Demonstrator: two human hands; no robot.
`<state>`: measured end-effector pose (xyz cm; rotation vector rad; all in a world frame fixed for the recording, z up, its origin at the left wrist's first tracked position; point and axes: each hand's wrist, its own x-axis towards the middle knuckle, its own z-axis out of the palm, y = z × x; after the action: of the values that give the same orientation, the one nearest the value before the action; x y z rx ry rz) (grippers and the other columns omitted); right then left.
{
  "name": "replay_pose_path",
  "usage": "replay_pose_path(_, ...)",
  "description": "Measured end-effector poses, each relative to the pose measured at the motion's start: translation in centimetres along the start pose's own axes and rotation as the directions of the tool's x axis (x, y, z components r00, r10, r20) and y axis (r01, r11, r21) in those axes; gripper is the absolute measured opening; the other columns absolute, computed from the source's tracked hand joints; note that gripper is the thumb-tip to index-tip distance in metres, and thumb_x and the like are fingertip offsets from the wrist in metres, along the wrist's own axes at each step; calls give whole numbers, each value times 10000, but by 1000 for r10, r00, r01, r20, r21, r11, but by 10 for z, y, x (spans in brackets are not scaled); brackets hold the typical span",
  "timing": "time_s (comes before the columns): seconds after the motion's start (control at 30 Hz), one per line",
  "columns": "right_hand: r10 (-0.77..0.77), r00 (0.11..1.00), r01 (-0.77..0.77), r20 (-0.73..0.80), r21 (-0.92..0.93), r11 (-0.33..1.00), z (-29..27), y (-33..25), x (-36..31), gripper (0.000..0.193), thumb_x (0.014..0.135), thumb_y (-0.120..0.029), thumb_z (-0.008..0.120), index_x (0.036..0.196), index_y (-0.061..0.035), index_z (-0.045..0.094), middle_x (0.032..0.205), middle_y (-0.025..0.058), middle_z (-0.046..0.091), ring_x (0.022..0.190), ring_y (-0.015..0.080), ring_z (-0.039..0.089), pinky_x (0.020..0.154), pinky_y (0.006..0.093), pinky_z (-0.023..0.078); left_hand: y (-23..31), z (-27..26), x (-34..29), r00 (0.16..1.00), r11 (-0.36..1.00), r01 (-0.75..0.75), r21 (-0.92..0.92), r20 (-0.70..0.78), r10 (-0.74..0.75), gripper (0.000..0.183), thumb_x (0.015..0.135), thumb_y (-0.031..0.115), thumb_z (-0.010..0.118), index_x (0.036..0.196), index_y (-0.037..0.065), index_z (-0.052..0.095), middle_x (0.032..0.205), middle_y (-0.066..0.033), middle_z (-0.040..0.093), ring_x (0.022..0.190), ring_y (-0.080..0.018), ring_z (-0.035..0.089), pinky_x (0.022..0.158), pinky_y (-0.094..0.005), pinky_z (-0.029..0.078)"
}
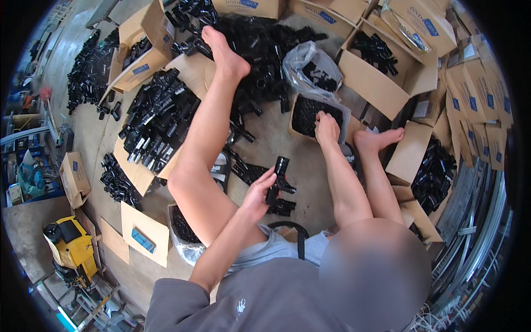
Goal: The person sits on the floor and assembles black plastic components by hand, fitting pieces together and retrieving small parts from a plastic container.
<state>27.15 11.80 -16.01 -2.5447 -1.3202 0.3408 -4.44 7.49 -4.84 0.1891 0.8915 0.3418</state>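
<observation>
The hands: left hand [258, 195] grips a black pipe fitting [279, 180]; right hand [326, 128] reaches, fingers curled, into a box of fittings [307, 113].

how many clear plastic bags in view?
2. One clear bag sits open at top centre above the small box the right hand reaches into; another bag lies under the left thigh. The left hand holds a black fitting. More may be hidden.

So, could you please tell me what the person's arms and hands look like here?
Both hands, left and right, are bare, with no gloves, rings or watch showing. The forearms are uncovered; a short grey sleeve ends above the left elbow.
</observation>
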Motion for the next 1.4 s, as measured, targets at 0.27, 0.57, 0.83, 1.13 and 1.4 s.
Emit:
replay_pose_path(0.27,76,996,-41,-36,585,810,-64,-72,-51,222,927,-168,714,1084,-18,759,1002,174,783,918,298,760,843,384,574,11,11,-5,983,987,-143,70,-104,150,477,1057,164,614,1518,74,533,1192,-55,728,933,-95,650,773,-262,536)
replay_pose_path(0.57,90,934,-343,346,799,494,-83,-100,-175,243,892,-148,782,1072,15,795,937,112,799,848,144,738,774,290,568,-9,2,11,940,935,-316,163,-78,331,481,1024,125,673,1490,64,571,1251,-38,722,978,-65,664,837,-238,542)
replay_pose_path(0.83,133,937,-349,324,825,445,-74,-104,-185,218,904,-120,759,1053,36,795,938,118,797,842,150,730,772,296,564,-16,7,4,899,878,-416,237,-37,436,491,1026,82,666,1498,17,546,1319,-36,692,1093,-60,643,959,-232,510)
replay_pose_path(1.13,228,926,-370,302,850,374,-68,-115,-193,229,945,-138,731,1077,43,780,936,109,790,841,144,721,772,296,561,-15,4,6,891,873,-433,224,-44,452,474,1018,56,667,1479,15,567,1268,-40,712,1047,-57,651,922,-226,520)
replay_pose_path(1.4,223,943,-328,247,805,494,-63,-117,-193,258,944,-196,739,1052,35,782,946,129,793,845,153,734,769,311,561,-15,2,10,892,878,-428,213,-60,449,488,1014,52,672,1486,10,557,1248,-38,718,1025,-51,650,905,-218,520)
